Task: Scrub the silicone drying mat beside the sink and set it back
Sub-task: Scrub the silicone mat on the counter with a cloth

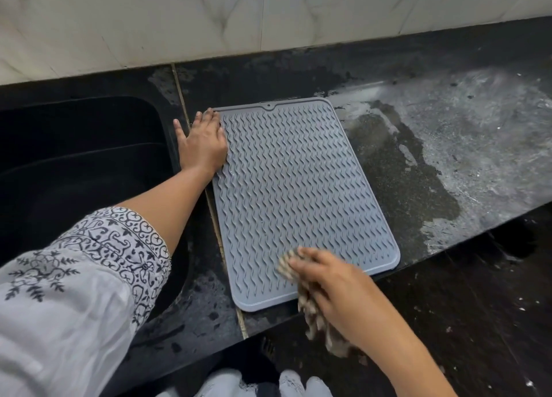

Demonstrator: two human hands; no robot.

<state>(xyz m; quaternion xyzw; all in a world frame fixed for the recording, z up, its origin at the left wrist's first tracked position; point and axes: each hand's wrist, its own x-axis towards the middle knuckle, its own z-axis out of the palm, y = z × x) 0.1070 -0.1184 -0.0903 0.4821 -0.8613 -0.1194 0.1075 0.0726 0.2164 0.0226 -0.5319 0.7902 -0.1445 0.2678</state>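
Observation:
A grey silicone drying mat (295, 193) with wavy ridges lies flat on the black counter, just right of the sink. My left hand (203, 142) presses flat on the mat's far left edge, fingers spread. My right hand (325, 280) is closed on a checked beige cloth (313, 313), which touches the mat's near right corner and hangs down past the counter edge. The cloth looks blurred.
A black sink (80, 169) sits to the left of the mat. The black counter (448, 145) to the right is wet and streaked with grey residue. A pale marble-patterned wall (209, 17) runs behind. The dark floor (478, 322) lies below the counter's front edge.

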